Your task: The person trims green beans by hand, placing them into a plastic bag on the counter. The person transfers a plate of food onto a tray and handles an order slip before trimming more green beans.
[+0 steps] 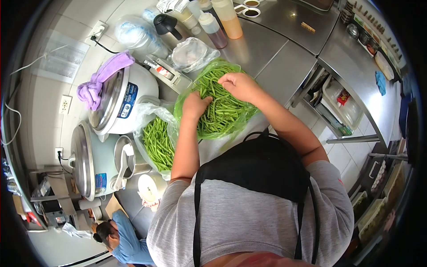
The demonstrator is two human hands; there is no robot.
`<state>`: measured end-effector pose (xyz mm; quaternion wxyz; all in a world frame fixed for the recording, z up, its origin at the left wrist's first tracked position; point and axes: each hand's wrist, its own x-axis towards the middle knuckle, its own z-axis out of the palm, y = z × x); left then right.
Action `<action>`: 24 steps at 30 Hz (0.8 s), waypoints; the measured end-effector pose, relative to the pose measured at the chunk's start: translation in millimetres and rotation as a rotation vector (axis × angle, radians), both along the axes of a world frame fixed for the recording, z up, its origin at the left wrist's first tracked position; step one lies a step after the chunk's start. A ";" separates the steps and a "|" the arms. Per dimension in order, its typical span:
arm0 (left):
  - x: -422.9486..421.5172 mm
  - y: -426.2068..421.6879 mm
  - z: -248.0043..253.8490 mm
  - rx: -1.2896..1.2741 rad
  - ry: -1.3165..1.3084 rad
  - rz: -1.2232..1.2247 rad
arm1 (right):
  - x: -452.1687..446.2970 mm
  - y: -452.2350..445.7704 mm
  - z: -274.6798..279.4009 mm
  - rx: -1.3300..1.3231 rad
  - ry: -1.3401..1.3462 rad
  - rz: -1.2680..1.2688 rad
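Green bag (245, 116), beans (218, 111) inside, left hand (195, 106) half-curled, right hand (240, 86) bunched, grasps unclear

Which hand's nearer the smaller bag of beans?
Left. The left hand is just up-right of the smaller bag; the right hand is farther right, over the larger bag.

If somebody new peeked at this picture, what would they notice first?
Probably the big pile of green beans in the open green bag near the middle, with the left hand and right hand at it. Next might come the bright purple cloth draped over the white cooker on the picture's left. Between them, a clear bag holds more green beans.
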<state>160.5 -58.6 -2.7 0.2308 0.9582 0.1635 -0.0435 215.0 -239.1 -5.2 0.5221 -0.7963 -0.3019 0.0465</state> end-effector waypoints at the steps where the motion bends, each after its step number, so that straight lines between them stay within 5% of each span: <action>1: -0.9 -1.4 -2.7 0.043 0.034 0.001 | 0.4 -0.3 -0.7 0.001 -0.004 0.001; 7: -2.1 17.7 -4.5 -0.114 -0.034 -0.002 | 4.6 -5.4 -6.5 0.033 -0.028 -0.007; 13: -2.1 -6.8 1.7 0.098 0.076 -0.003 | -2.2 -5.2 2.4 0.007 -0.006 0.047; 20: 0.9 30.0 -26.0 -0.072 -0.061 0.039 | 1.5 -12.4 -5.7 0.066 0.006 0.034; 24: -11.0 37.2 2.2 -0.169 -0.154 0.084 | 1.9 -11.4 -7.2 0.043 -0.018 0.020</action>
